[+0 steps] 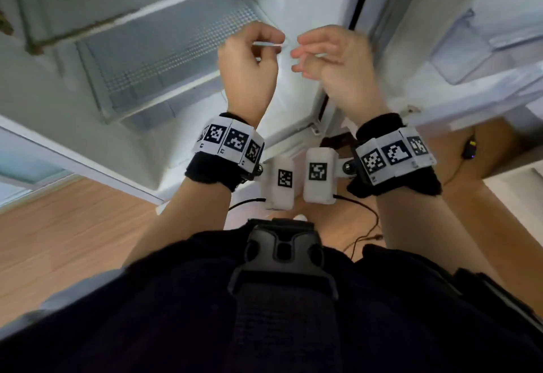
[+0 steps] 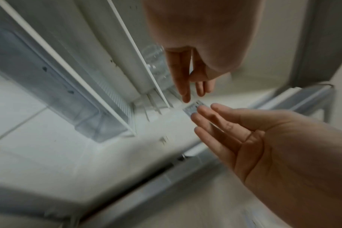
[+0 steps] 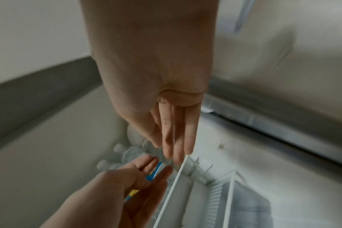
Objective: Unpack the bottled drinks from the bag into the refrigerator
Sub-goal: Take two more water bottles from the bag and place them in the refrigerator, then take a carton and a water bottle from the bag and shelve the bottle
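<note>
Head view: my left hand (image 1: 249, 64) and right hand (image 1: 338, 64) hover at the open refrigerator (image 1: 164, 58), fingers loosely curled, holding nothing. Left wrist: fingers relaxed, apart. Right wrist: bottles (image 3: 125, 154) lie on the shelf beyond my fingertips.

My wristbands (image 1: 227, 145) are white, printed with black-and-white square code patterns, over black cuffs — the small white boxes (image 1: 318, 175) hanging between them carry the same pattern. The refrigerator (image 1: 164, 58) is white inside, its shelf (image 1: 164, 49) covered in a fine dotted grid. The floor (image 1: 73, 220) is warm orange-brown wood grain. In the right wrist view, clear bottles (image 3: 127, 154) have white caps — one label shows blue and yellow. My clothing (image 1: 176, 314) is black.
</note>
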The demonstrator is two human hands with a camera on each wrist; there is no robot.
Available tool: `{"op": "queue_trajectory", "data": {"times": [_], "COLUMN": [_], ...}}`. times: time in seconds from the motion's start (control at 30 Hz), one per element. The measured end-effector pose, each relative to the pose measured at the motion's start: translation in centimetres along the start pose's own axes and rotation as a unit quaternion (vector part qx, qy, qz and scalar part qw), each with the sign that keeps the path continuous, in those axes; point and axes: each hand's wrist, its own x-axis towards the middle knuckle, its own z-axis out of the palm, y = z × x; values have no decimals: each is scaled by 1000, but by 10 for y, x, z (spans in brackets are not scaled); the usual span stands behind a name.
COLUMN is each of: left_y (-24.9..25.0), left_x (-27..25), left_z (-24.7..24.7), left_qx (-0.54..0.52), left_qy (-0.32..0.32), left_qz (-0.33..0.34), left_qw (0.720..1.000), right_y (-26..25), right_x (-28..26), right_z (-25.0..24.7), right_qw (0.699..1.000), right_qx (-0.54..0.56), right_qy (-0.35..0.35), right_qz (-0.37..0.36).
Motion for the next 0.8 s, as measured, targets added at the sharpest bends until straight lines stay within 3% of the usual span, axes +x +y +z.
{"op": "queue_trajectory", "data": {"times": [0.13, 0.37, 0.6, 0.8], "left_y": [25, 85, 138, 157], "left_x": [-44, -115, -197, -227], "left_z": [36, 131, 245, 324], "left_qx": [-59, -103, -81, -42], "left_qy": [-94, -230, -338, -405], "left_qz": [11, 50, 113, 129], "left_qw": [994, 966, 931, 904], "right_y": [5, 22, 53, 90], "right_x": [-55, -138, -218, -238], "right_z": [-49, -166, -296, -377], "right_qw": [997, 985, 952, 926], "right_qx": [38, -19, -106, -137], "right_qy": [60, 171, 277, 334], "right_qz": [27, 29, 72, 111]}}
